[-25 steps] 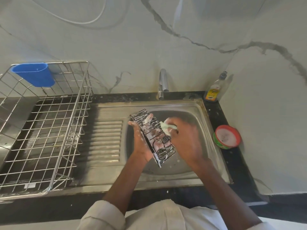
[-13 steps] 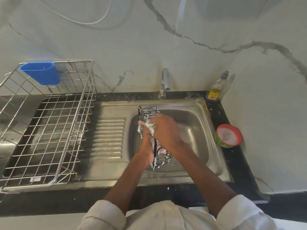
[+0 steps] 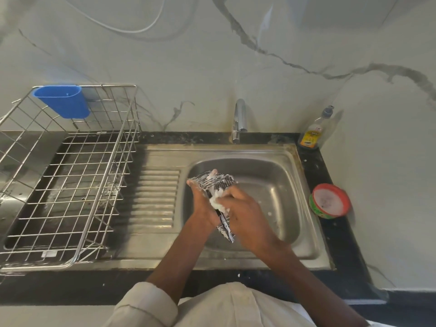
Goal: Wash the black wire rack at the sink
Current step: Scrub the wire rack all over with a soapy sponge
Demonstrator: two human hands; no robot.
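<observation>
Black wire rack [image 3: 219, 182], coated in white suds, held tilted above the steel sink [image 3: 278, 185] basin, far end raised toward the tap, near end angled down, middle hidden

dim, soft light | fisheye bend @ edges | hands motion-blurred

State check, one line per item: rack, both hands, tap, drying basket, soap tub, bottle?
black wire rack: sudsy, held tilted over the sink basin
left hand: grips the rack
right hand: presses a soapy scrub pad on the rack
tap: no water visible
dish drying basket: no dishes in it
blue cup: hooked on the basket rim
soap tub: open
bottle: capped, upright
</observation>
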